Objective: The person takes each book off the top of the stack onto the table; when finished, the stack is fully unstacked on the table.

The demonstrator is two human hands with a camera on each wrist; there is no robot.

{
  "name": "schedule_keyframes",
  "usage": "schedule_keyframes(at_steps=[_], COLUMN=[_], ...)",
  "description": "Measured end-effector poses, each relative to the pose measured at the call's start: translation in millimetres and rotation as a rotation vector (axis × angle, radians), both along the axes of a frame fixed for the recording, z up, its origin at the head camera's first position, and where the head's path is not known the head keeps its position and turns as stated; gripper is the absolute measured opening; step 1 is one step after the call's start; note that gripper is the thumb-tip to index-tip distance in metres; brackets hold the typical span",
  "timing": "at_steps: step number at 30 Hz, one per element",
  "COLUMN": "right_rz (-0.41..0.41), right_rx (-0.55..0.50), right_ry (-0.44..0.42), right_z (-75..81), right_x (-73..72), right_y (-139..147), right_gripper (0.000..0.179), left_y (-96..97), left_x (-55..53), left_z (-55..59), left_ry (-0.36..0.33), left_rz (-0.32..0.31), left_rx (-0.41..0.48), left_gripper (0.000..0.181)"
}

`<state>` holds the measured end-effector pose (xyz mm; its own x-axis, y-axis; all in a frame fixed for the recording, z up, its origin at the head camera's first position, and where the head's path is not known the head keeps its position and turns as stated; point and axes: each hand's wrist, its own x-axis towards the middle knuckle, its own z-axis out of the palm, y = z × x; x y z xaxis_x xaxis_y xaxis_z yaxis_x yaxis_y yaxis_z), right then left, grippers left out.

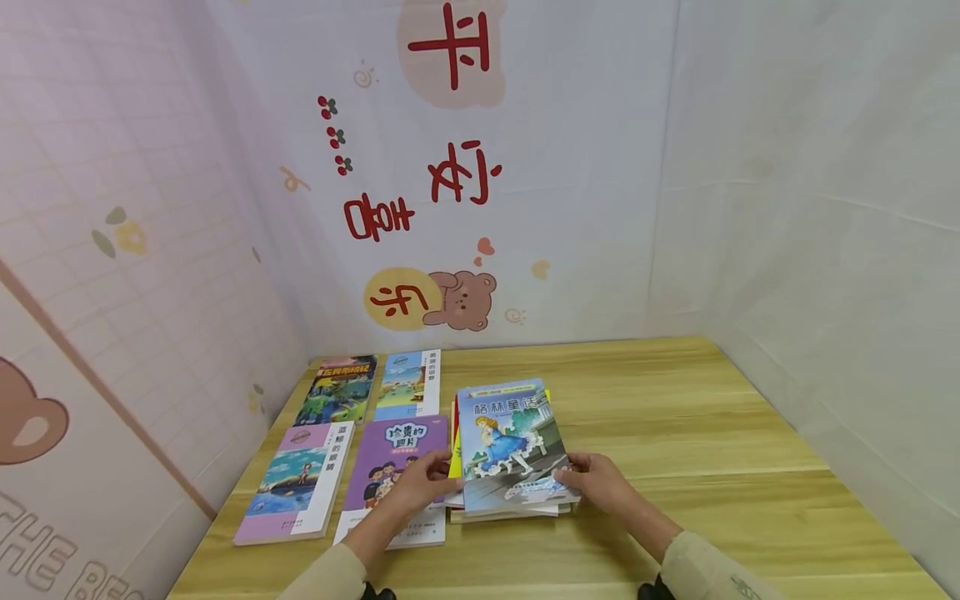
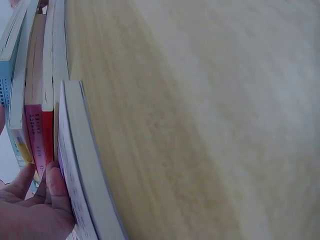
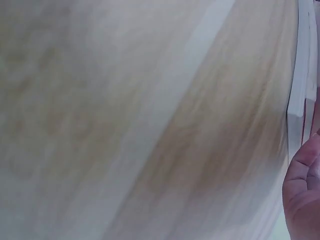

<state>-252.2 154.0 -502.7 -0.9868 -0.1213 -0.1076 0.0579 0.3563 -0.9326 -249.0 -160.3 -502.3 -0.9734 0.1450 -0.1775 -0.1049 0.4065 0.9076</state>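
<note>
In the head view a stack of several books lies in front of me, topped by a blue-grey storybook (image 1: 510,433) with a girl in a blue dress on its cover. My left hand (image 1: 423,483) holds the stack's left side, its thumb at the top book's edge. Its fingers (image 2: 56,182) touch the pink and red spines (image 2: 39,135) in the left wrist view. On the other side my right hand (image 1: 600,481) grips the lower right corner, thumb on the cover. The right wrist view shows curled fingers (image 3: 302,172) beside the page edges (image 3: 296,112); the fingertips are partly hidden.
Left of the stack lie a purple book (image 1: 397,454) overlapping a white-edged one (image 1: 420,533), a pink-and-white book (image 1: 300,483), a dark green comic-style book (image 1: 337,390) and a blue-and-white book (image 1: 408,383). Printed cloth walls (image 1: 585,167) border the wooden table (image 1: 675,417).
</note>
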Motion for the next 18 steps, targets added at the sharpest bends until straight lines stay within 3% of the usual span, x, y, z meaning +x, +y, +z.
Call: schedule_keyframes(at_steps=[4,11,18], right_rz=[-0.028,-0.069,-0.126], right_rx=[-0.041,-0.213,-0.138], right_ry=[-0.002,-0.062,-0.071], right_z=[3.5,14.9,18.9], right_x=[1.7,4.3,-0.1], right_y=[-2.8,-4.9,-0.8], right_gripper=[0.044,0.045,0.045], left_y=[-2.4,-3.8,-4.5], left_x=[0.5,1.3,0.8], left_z=[-0.8,-0.7,-1.5], left_ry=[0.001,0.017,0.001], left_rz=[-0.023,-0.056,-0.047], left_rx=[0.026,0.052,0.039], left_gripper=[0.071,0.07,0.074])
